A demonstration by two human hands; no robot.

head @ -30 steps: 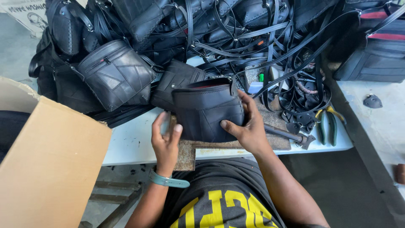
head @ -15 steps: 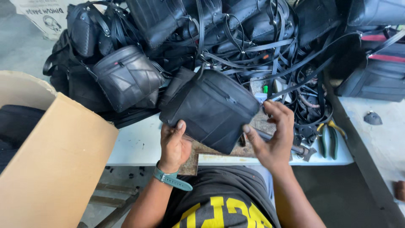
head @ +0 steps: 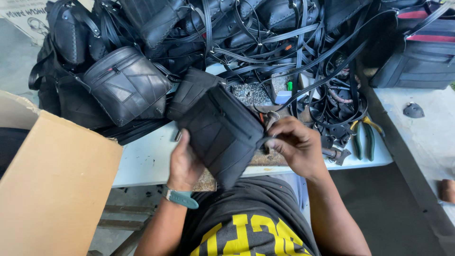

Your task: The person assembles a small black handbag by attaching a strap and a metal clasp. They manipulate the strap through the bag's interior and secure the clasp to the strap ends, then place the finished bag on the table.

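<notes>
A heap of black bags and loose straps (head: 303,47) covers the far half of the white desk (head: 147,161), and a brown cardboard box (head: 52,189) stands open at the near left edge. In front of the heap, held just above the desk's near edge and over the person's lap, is a black pouch (head: 218,130): flat, roughly rectangular, tilted so one corner points down, made of stitched panels of dark matt material with a flap folded back at its upper left. The left hand (head: 184,163) is under its lower left side, fingers curled behind it and thumb on the front, so that grip is clenched on the pouch. The right hand (head: 296,144) meets its right edge, fingertips pinching a small tab or strap end there, also grasping the pouch. A teal wristband (head: 181,197) sits on the left wrist. Green-handled pliers (head: 364,140) lie on the desk right of the right hand.
</notes>
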